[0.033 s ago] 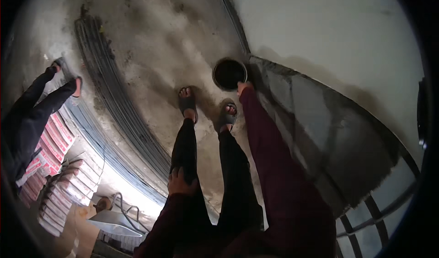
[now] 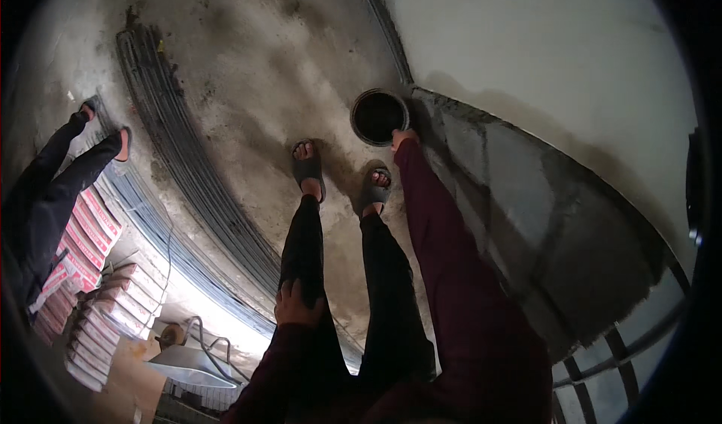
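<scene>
Compared with the earlier picture, the bucket [image 2: 353, 117] appears marginally higher in view and slightly larger, its rim showing more distinctly. The right hand [image 2: 404, 137], at that rim, has risen by a similar small amount. The bundle of dark rods [image 2: 174, 138] appears slightly farther left. Whether the bucket itself moved, or only the viewpoint, cannot be determined.

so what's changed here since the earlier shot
Very little: the bucket and the right hand gripping it have shifted slightly forward. Nothing was newly grasped or let go. The left hand still rests on the left leg, and both sandalled feet stay put.
</scene>
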Demonstrator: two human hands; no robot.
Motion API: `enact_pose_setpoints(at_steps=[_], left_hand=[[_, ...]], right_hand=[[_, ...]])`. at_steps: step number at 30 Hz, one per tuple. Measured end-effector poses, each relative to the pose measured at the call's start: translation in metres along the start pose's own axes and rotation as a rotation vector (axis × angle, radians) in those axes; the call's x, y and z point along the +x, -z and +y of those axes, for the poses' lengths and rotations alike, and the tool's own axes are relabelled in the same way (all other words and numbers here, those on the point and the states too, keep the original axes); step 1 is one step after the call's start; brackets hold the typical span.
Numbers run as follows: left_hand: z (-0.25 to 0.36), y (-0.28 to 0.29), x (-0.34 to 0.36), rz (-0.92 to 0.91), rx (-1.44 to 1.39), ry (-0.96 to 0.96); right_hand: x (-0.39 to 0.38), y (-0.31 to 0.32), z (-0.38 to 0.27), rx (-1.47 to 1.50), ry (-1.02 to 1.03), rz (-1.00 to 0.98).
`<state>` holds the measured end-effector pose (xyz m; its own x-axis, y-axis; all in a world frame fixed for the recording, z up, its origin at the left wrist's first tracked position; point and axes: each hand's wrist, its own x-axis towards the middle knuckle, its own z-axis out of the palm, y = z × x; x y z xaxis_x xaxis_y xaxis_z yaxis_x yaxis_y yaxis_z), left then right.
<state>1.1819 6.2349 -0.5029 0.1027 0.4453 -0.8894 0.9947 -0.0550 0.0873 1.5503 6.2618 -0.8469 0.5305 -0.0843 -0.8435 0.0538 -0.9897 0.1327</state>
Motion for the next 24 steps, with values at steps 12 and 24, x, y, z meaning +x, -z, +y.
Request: enact_pose_setpoints(at_steps=[12, 24], left_hand=[[-0.01, 0.024, 0.017, -0.024, 0.05, -0.217], [0.152, 0.183, -0.047, -0.096, 0.306, -1.0]], right_hand=[[-0.205, -0.03, 0.215, -0.262, 0.353, -0.205], [-0.551, 0.276, 0.263, 0.418, 0.798, -0.301]])
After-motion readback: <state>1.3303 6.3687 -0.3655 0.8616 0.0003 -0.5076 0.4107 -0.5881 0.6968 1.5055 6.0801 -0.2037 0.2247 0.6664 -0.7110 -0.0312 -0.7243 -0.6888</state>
